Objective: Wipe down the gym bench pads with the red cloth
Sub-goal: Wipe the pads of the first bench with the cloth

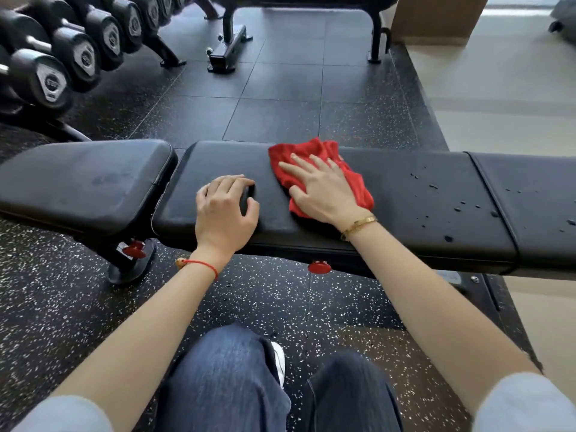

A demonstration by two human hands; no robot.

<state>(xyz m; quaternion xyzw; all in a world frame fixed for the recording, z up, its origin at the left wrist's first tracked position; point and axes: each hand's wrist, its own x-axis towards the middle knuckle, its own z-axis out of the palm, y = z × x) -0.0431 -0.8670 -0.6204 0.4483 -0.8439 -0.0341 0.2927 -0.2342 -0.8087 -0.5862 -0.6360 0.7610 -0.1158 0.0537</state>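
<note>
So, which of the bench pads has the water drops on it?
The long middle pad, the one under the red cloth: drops dot its right part, beyond the right hand. A few also lie on the right end pad. The left pad shows none.

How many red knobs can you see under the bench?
2. One knob sits at the leg below the gap between the pads, left of the left hand. The other is under the front edge, between the forearms. More may be hidden behind the frame.

Pale blue-grey sleeves [523, 403] are pushed up past the forearms. A red string bracelet [199, 265] circles the left wrist, a gold bangle [358, 226] the right. Dark blue jeans [230, 381] cover the legs.
</note>
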